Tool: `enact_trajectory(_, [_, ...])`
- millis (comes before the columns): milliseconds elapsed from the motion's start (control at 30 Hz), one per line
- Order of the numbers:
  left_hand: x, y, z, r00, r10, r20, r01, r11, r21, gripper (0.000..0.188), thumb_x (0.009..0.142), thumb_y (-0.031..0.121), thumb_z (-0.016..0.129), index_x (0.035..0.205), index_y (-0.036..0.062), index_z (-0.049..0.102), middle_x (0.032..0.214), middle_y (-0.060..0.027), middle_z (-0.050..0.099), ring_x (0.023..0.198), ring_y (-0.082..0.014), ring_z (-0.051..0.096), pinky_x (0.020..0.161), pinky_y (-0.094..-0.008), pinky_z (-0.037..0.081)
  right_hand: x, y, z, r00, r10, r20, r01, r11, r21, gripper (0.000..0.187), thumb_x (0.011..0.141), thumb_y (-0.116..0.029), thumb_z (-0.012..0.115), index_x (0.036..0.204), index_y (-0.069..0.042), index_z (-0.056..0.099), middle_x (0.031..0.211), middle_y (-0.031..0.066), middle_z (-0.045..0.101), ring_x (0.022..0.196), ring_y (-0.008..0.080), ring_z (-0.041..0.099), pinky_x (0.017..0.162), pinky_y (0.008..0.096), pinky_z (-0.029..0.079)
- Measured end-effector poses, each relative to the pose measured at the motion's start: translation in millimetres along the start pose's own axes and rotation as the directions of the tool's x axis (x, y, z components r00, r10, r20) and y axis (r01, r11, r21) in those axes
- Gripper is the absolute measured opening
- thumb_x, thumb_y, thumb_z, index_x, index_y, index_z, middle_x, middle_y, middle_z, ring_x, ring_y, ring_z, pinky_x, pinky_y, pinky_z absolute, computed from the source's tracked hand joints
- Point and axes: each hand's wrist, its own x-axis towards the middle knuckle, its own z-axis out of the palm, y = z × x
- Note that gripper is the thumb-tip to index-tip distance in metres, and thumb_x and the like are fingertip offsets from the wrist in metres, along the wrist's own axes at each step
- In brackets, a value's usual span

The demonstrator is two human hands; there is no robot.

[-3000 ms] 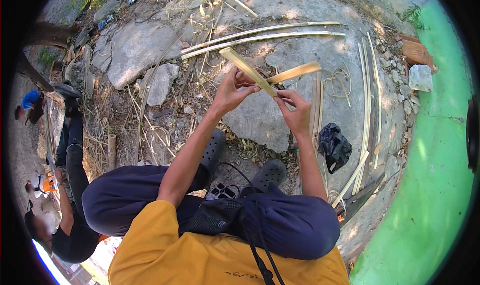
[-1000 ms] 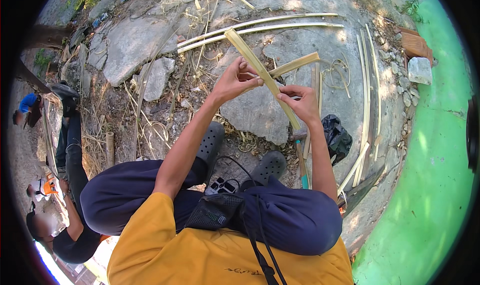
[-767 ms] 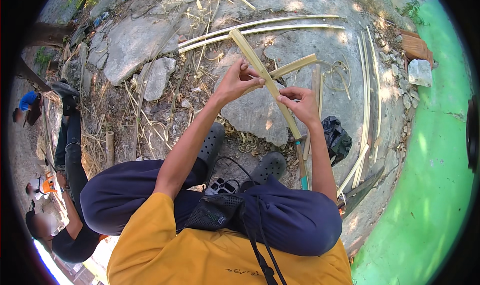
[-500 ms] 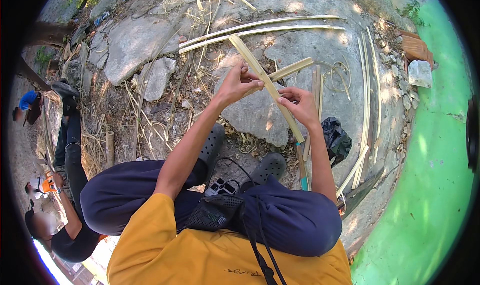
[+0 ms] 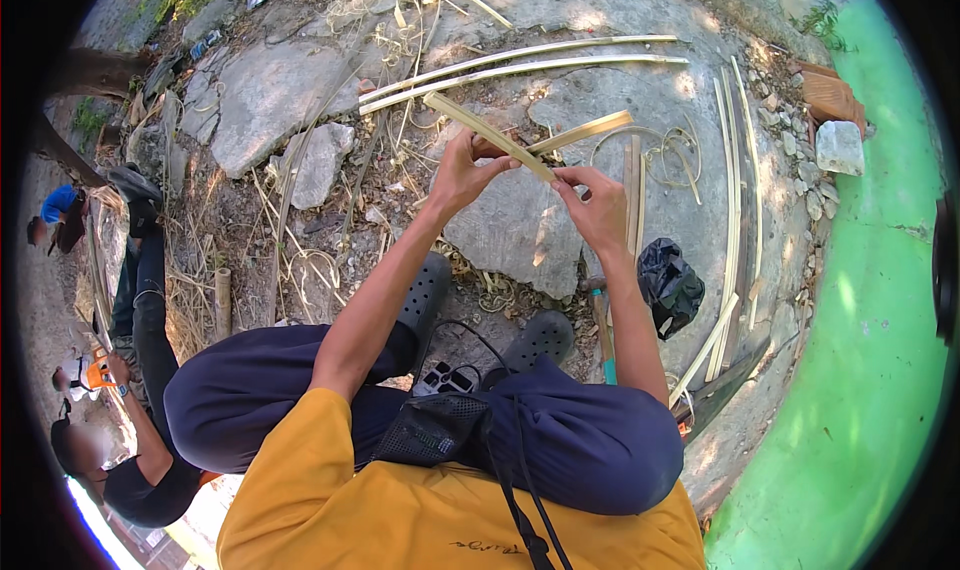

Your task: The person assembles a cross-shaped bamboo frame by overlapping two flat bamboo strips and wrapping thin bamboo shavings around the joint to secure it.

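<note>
A flat, pale bamboo strip [image 5: 480, 126] slants between my two hands above the stone ground. My left hand [image 5: 468, 178] is closed on it, with the thumb stretched along its near side and the fingers partly hidden beneath. At the strip's right end my right hand [image 5: 594, 202] pinches it between thumb and fingers. A second bamboo piece [image 5: 588, 130] crosses behind the held strip and points up to the right. Where the two meet is partly covered, so I cannot tell whether my left fingers also grip the second piece.
Two long bamboo strips [image 5: 530, 68] lie beyond my hands, and several more [image 5: 733, 210] lie to the right. A black plastic bag [image 5: 670, 285] sits beside my right forearm. A green-handled tool [image 5: 605, 345] lies near my right shoe. Another person [image 5: 150, 470] sits at left. Green ground [image 5: 850, 320] borders the right.
The held strip has swung to a flatter slant, its far end moving left and down. Its near end no longer reaches down past my right hand, which has shifted slightly left.
</note>
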Motion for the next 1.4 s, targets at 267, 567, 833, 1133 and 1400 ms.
enact_trajectory(267, [0,22,7,0.985,0.165,-0.047,-0.163,0.986,0.044,0.041,0.085,0.005,0.087,0.116,0.0004,0.060,0.107,-0.0161,0.079,0.105,-0.0258,0.077,0.090,-0.0392,0.064,0,-8,-4,0.998,0.010,-0.063,-0.006,0.998,0.069,0.016,0.088,-0.011,0.082,0.104,-0.009,0.081,0.096,0.0086,0.080,0.082,0.0228,0.076,0.064,0.0340,0.056])
enact_trajectory(567, [-10,23,18,0.972,0.133,0.192,-0.137,0.991,0.010,0.052,0.087,-0.004,0.082,0.094,0.0090,0.033,0.108,-0.0141,0.079,0.108,-0.0240,0.076,0.085,-0.0347,0.062,-21,28,-4,0.998,-0.016,-0.065,0.016,1.000,0.000,0.015,0.089,-0.011,0.081,0.103,-0.010,0.082,0.097,0.0086,0.080,0.082,0.0230,0.076,0.062,0.0338,0.057])
enact_trajectory(833, [10,52,7,0.988,0.064,0.137,-0.059,0.997,-0.042,0.038,0.089,-0.004,0.080,0.108,0.0032,0.049,0.114,-0.0208,0.076,0.110,-0.0281,0.075,0.094,-0.0412,0.066,0,-19,-18,0.997,-0.026,-0.069,0.027,1.000,0.014,0.016,0.088,-0.010,0.082,0.104,-0.010,0.082,0.099,0.0088,0.080,0.086,0.0207,0.078,0.060,0.0304,0.056])
enact_trajectory(1133, [99,190,-110,0.878,0.263,0.400,-0.380,0.891,0.248,0.030,0.092,0.004,0.080,0.101,0.0043,0.052,0.116,-0.0190,0.077,0.111,-0.0202,0.074,0.094,-0.0309,0.062,135,-99,-45,0.960,-0.276,0.054,0.277,0.961,-0.002,0.019,0.089,-0.010,0.080,0.107,-0.005,0.080,0.096,0.0106,0.081,0.088,0.0233,0.080,0.076,0.0331,0.061])
enact_trajectory(1400, [137,86,-130,0.987,0.159,-0.032,-0.147,0.960,0.236,0.040,0.083,0.007,0.088,0.115,-0.0049,0.067,0.115,-0.0185,0.076,0.112,-0.0274,0.073,0.104,-0.0436,0.057,209,-45,28,0.967,-0.224,0.123,0.217,0.974,0.065,0.018,0.089,-0.009,0.079,0.106,-0.003,0.078,0.095,0.0150,0.081,0.088,0.0254,0.080,0.080,0.0346,0.063])
